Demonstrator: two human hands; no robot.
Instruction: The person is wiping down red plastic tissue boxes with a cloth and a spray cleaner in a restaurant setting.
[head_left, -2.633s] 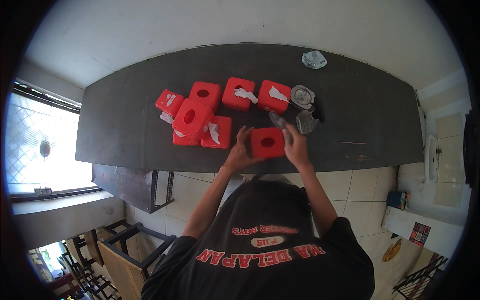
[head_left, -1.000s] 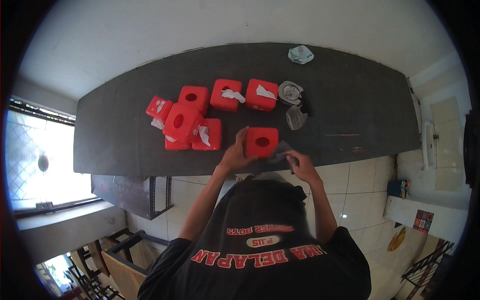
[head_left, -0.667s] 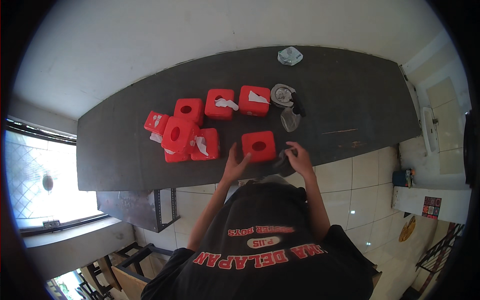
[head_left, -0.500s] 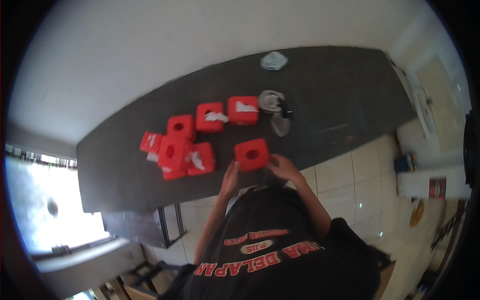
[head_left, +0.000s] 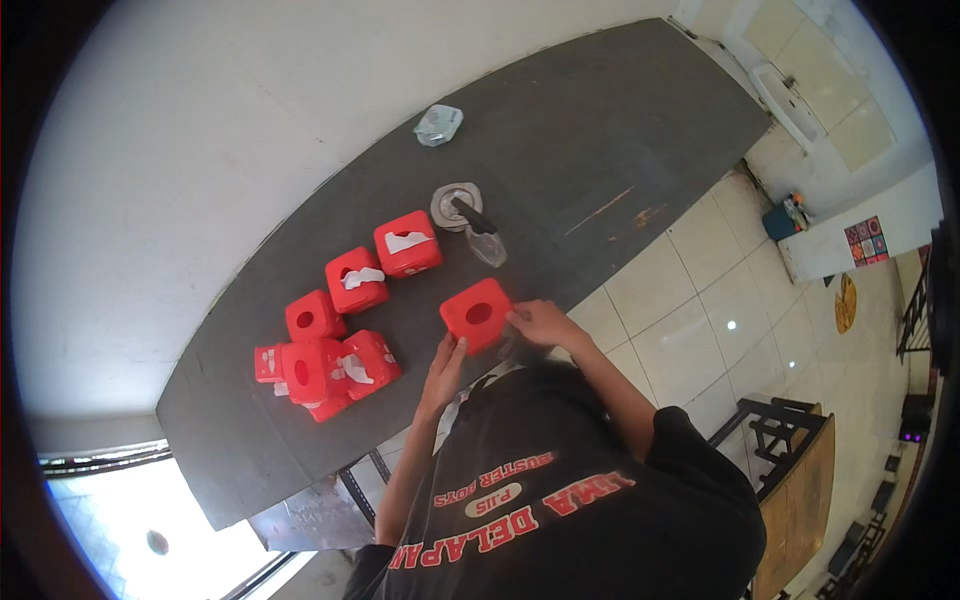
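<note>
Left hand (head_left: 443, 373), flat, and right hand (head_left: 543, 325), grip unclear, are being held against a red, rounded-square plastic box (head_left: 479, 337) near the dark grey table (head_left: 560, 150) edge, white tissue (head_left: 405, 242) showing only in other boxes (head_left: 357, 298) as yet.

The red box (head_left: 460, 312) looks like a fat little block with round, soft corners. It is bright red and a bit shiny. Its top has one oval hole, and the inside of the hole looks dark. The top faces up, and the box is turned a little, so its sides slant across the view. It is over the dark table (head_left: 560, 130), near the front edge. I can't tell if its bottom sits flat.
</note>
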